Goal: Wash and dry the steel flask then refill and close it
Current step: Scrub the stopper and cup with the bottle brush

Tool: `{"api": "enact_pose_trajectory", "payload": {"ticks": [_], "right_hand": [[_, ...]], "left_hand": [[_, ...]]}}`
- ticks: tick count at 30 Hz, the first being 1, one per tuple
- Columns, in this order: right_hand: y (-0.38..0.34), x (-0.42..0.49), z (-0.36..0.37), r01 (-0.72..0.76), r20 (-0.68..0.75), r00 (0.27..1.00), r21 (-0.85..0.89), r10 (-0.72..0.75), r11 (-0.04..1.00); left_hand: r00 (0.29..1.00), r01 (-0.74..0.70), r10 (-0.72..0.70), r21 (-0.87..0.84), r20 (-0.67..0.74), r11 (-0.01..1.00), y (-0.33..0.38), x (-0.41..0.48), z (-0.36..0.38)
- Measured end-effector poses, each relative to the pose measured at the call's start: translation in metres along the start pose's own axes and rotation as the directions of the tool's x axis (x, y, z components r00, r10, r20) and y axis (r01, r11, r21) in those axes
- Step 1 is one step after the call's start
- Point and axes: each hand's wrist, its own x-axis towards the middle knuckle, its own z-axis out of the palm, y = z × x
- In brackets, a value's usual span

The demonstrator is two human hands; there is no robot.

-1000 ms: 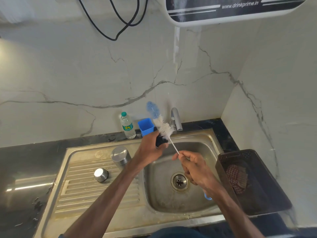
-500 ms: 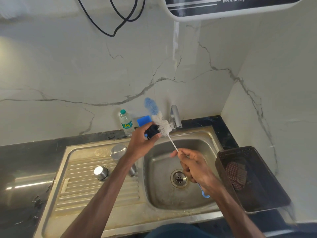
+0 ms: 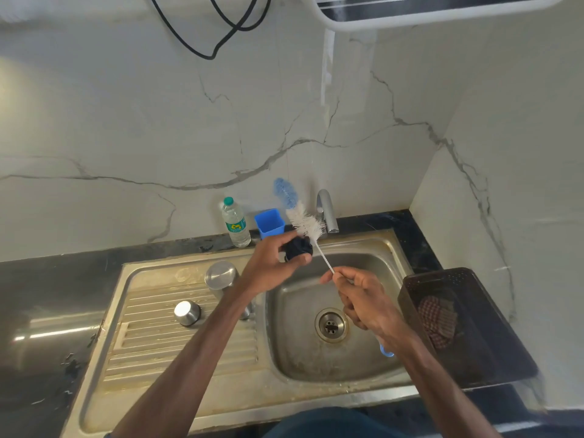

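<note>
Two pieces of the flask sit on the sink's ribbed drainboard: the steel flask stands just beside your left forearm, and its steel cap lies a little nearer you. Your left hand has its fingers curled round a small black part, probably the flask's stopper, over the back edge of the basin. Your right hand pinches the wire stem of the bottle brush, whose white bristles sit just beside that part; whether they touch it I cannot tell. To scrub it well, turn the part in your fingers, work the bristles into its grooves and keep both over the basin so drips fall in. The blue cup on the counter is open-topped, its contents hidden. The capped plastic water bottle looks filled. The dark basket to your right holds a checked cloth.
</note>
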Motion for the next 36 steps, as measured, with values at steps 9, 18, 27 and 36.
{"api": "enact_pose_trajectory", "payload": {"ticks": [9,18,27,36], "right_hand": [[-0.003,-0.001,0.002,0.020,-0.012,1.000,-0.014,-0.020,1.000],[0.002,-0.001,0.004,0.037,-0.019,0.999,-0.014,-0.037,0.999],[0.001,0.001,0.003,0.050,-0.032,0.998,-0.031,-0.051,0.998],[-0.003,0.000,-0.001,0.035,-0.010,0.999,-0.028,-0.036,0.999]], "left_hand": [[0.958,0.279,-0.270,-0.499,0.092,0.820,0.002,-0.005,-0.006],[0.971,0.229,-0.229,-0.522,0.066,0.822,0.002,-0.004,-0.009],[0.970,0.230,-0.239,-0.525,0.053,0.819,0.003,-0.001,-0.005],[0.973,0.232,-0.207,-0.488,0.105,0.842,0.007,0.003,-0.007]]}}
